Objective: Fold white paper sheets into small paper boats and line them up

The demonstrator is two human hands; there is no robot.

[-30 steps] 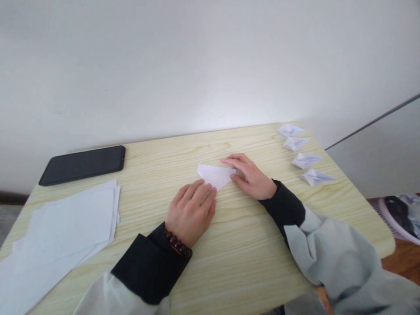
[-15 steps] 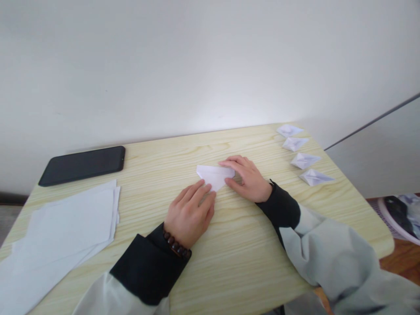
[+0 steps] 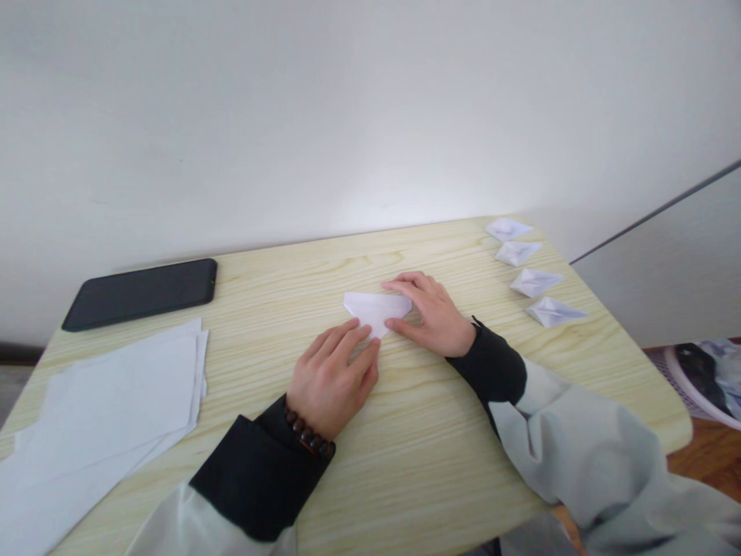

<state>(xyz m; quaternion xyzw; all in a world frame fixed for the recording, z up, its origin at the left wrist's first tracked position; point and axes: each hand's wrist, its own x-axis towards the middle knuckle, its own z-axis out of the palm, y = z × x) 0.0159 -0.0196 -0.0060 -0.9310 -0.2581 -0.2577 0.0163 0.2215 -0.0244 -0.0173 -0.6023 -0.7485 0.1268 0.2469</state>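
Note:
A small white folded paper (image 3: 373,308), triangular in outline, lies flat on the light wooden table (image 3: 440,463) near its middle. My left hand (image 3: 333,378), with a dark bead bracelet at the wrist, lies flat with its fingertips pressing the paper's near corner. My right hand (image 3: 431,313) rests on the paper's right end, fingers stretched out and pressing along its top edge and right corner. Neither hand grips the paper; both hold it down.
A loose stack of white sheets (image 3: 98,417) lies at the left front. A black phone (image 3: 139,292) rests at the back left near the wall. Several folded paper boats (image 3: 536,281) line the table's right edge. A basket (image 3: 703,378) stands on the floor at right.
My right hand has slid slightly left along the folded paper, and the paper shows a little shorter. My left hand has stayed almost still.

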